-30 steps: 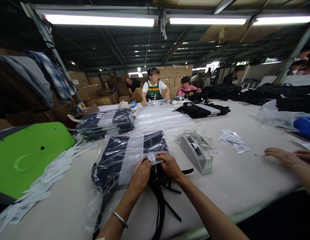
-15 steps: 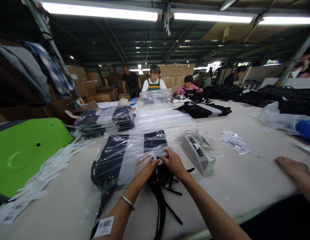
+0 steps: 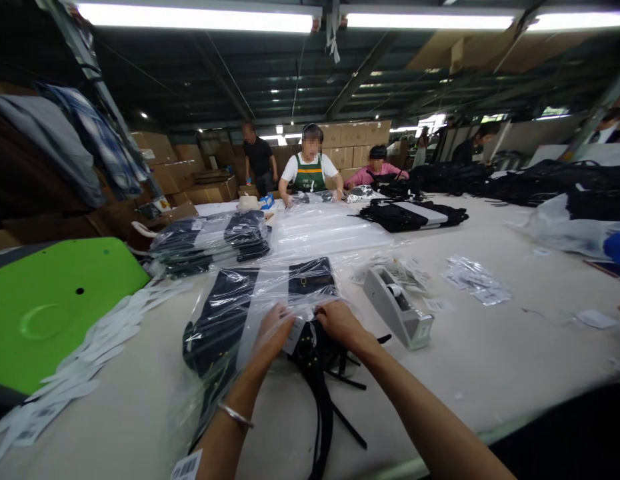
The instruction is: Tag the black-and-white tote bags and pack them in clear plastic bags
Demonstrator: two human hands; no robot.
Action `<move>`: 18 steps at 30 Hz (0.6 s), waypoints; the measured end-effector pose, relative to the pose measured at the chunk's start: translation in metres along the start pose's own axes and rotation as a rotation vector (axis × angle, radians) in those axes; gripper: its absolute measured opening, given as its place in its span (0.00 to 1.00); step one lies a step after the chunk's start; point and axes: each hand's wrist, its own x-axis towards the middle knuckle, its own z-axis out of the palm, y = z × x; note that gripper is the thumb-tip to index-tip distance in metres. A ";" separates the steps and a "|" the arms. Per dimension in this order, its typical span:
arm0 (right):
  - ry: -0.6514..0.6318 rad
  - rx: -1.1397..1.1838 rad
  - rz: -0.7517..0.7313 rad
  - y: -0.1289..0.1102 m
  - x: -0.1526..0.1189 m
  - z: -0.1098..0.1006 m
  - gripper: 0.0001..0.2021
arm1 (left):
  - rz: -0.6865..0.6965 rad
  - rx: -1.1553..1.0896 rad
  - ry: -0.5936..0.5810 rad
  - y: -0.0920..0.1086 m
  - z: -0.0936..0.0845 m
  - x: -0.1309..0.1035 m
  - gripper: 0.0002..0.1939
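A dark bag [image 3: 230,300] with buckles and a white paper band [image 3: 270,287] lies partly inside a clear plastic bag [image 3: 210,283] on the table in front of me. My left hand [image 3: 275,331] grips the edge of the plastic with its fingers closed, next to a small white tag [image 3: 293,335]. Just right of it, my right hand [image 3: 339,321] pinches the same plastic opening. Black straps [image 3: 315,393] hang out between my forearms toward the near table edge. Part of the fingertips is hidden in the film.
Right of my hands stands a grey tape dispenser [image 3: 397,308], with small clear packets [image 3: 475,280] beyond. Bagged goods [image 3: 210,240] are stacked behind left, beside flat plastic sheets [image 3: 330,230]. A green panel [image 3: 65,300] and white labels [image 3: 105,333] lie left. Co-workers [image 3: 310,167] work across the table.
My left hand has shifted slightly left, away from the right, widening the gap and exposing the tag. Across the table, a co-worker has lowered a plastic-wrapped item. The hand at far right has mostly withdrawn.
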 end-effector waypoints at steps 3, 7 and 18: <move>-0.018 0.017 0.027 -0.011 0.011 0.016 0.07 | -0.073 0.018 0.060 -0.006 -0.013 -0.007 0.07; 0.039 0.144 0.081 -0.016 0.027 0.032 0.13 | -0.103 0.070 0.118 -0.012 -0.021 -0.012 0.07; 0.077 0.832 0.164 -0.008 0.019 0.007 0.23 | -0.148 -0.143 0.014 -0.012 0.015 0.037 0.06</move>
